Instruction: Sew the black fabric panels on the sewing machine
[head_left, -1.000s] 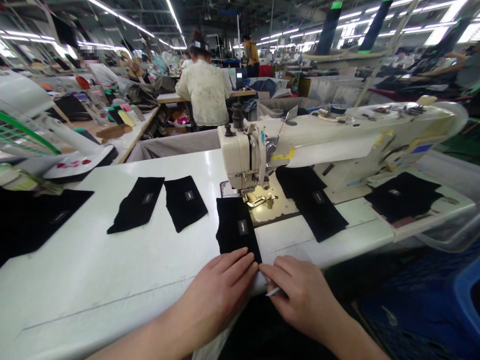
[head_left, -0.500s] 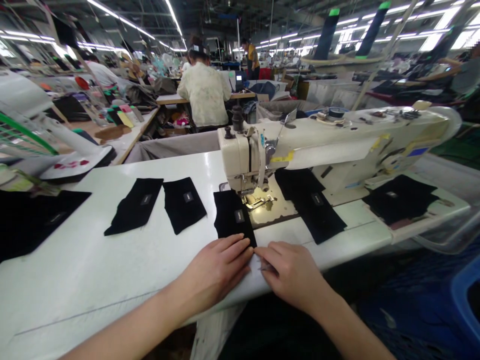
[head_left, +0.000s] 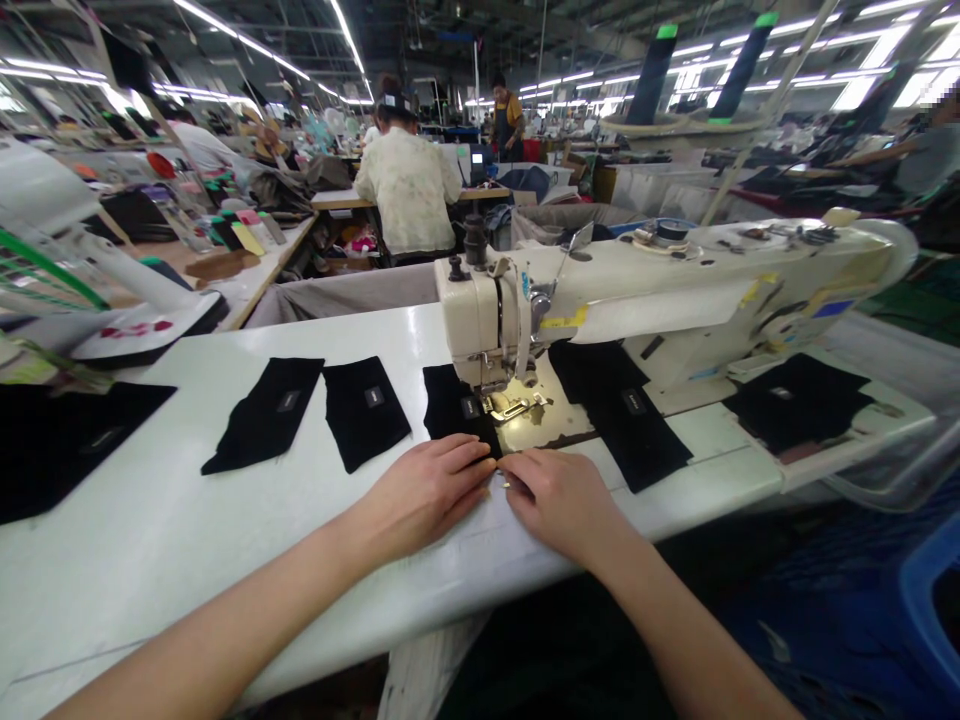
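My left hand (head_left: 431, 490) lies flat, fingers stretched out, on the near end of a black fabric piece (head_left: 448, 405) with a small dark label. The far part of that piece reaches the presser foot (head_left: 487, 385) of a cream sewing machine (head_left: 600, 285). My right hand (head_left: 562, 500) is closed, its thumb and forefinger pinching at the near right corner of the same piece, close to my left fingertips. A small pale, pointed thing shows under the right fingers, too small to make out.
Two labelled black pieces (head_left: 366, 412) (head_left: 270, 412) lie left on the white table (head_left: 225, 560), with more black fabric (head_left: 75, 445) at its far left. Further black pieces (head_left: 637, 425) (head_left: 799, 400) lie right of the needle. A blue crate (head_left: 862, 600) stands below right. A person (head_left: 409, 190) sits ahead.
Both hands have moved forward, away from me, and slightly left. The black fabric piece has slid further in at the presser foot, and its label now sits nearer the foot.
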